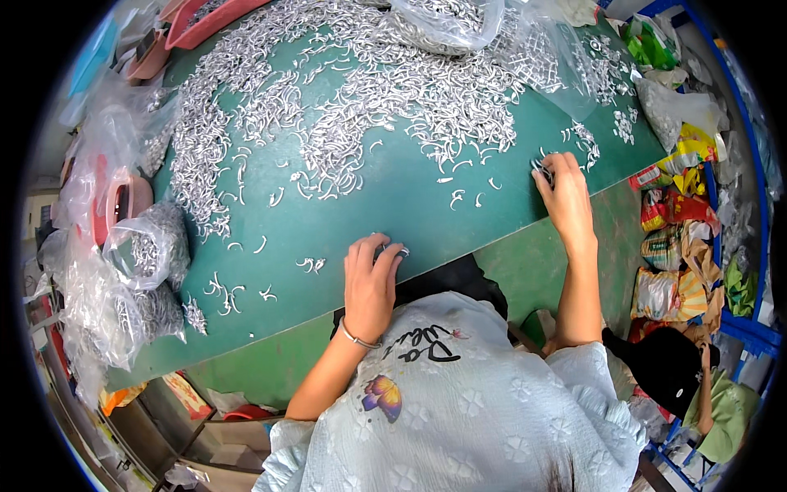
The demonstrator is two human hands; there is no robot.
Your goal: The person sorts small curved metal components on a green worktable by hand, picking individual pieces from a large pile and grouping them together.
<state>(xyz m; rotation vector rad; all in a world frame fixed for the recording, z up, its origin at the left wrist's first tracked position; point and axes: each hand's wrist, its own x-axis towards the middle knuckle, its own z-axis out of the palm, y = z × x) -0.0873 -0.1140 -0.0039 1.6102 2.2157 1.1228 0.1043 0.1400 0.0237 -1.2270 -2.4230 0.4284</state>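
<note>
A green table (393, 205) carries a dense spread of small curved silver metal pieces (393, 90) across its far half, thinning to scattered strays toward the near edge. The left hand (370, 283) rests at the near edge, fingers curled together over a few of these pieces; exactly what it pinches cannot be made out, as the fingers cover it. The right hand (564, 197) lies at the table's right edge, fingertips pressed together on a small cluster of silver pieces, near the loose strays. Clear plastic bags (156, 246) partly filled with the same pieces crowd the left side, beside a pink tape roll (123, 201); another clear bag (447, 25) lies over the heap at the far edge. Pink trays (209, 20) are cut off at the upper left. Colourful snack packets (676, 213) pile up beyond the right edge against a blue frame (742, 148). The person's pale patterned shirt (467, 402) hides the floor below.
</note>
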